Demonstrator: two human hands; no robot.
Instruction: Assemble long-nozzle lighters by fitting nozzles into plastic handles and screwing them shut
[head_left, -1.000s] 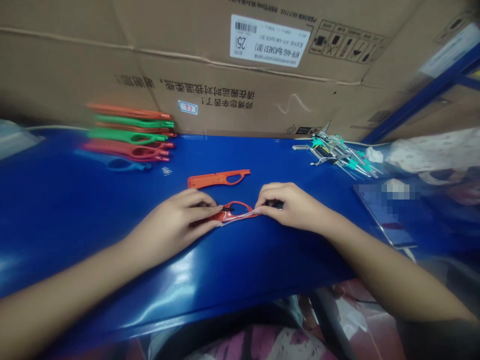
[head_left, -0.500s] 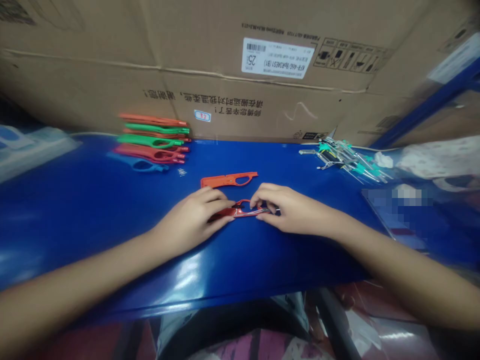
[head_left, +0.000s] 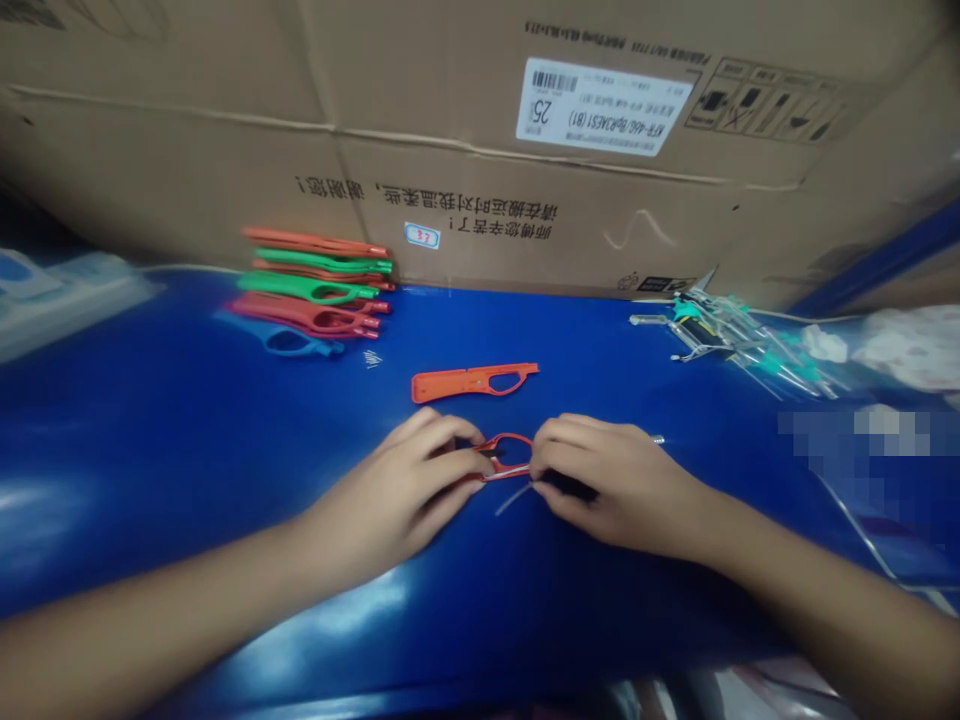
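Between my two hands is an orange-red plastic handle shell [head_left: 514, 438], its loop showing and thin wires lying along its lower edge. My left hand [head_left: 409, 480] is closed round its left end, covering much of it. At the right end, the fingers of my right hand [head_left: 600, 470] pinch the shell and the wires. A thin pale strip [head_left: 512, 498] sticks out below the right fingertips, and a small metal tip [head_left: 658, 440] shows beyond that hand. Just behind lies a matching orange half shell [head_left: 450, 384], inner side up, untouched.
Back left, several green, orange, red and blue shells [head_left: 322, 290] are piled near a few small screws [head_left: 371, 358]. Wired parts with clear tubes and teal pieces [head_left: 742, 340] lie back right. A large cardboard box [head_left: 420, 120] stands behind the blue table [head_left: 225, 450].
The view has shifted, so things appear lower and further right. My right fingers have closed down onto the shell's right end, and a pale strip now shows below them.
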